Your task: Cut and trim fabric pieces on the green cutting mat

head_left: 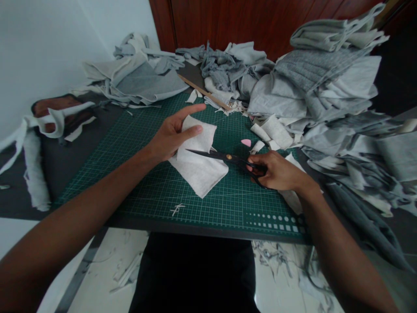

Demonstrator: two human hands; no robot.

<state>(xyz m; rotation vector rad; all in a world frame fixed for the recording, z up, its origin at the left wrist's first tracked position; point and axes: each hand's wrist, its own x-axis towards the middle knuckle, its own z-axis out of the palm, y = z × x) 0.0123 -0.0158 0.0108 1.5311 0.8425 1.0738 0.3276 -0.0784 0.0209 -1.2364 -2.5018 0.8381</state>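
My left hand (177,134) grips a pale grey-white fabric piece (203,176) between thumb and fingers, with the index finger stretched out. Through the handles of black scissors (229,157) go the fingers of my right hand (275,170). The blades point left and lie across the fabric, and the cloth is parted at its right side along them. Part of one blade is hidden by the cloth. Beneath both hands spreads a green cutting mat (143,191) with a printed grid.
Piles of grey fabric (286,91) stand at the back and right, more fabric (140,80) at the back left. A wooden stick (205,92), a pink tailor's chalk (246,142) and small offcuts (257,147) lie on the mat. Thread scraps (177,209) sit near its front edge.
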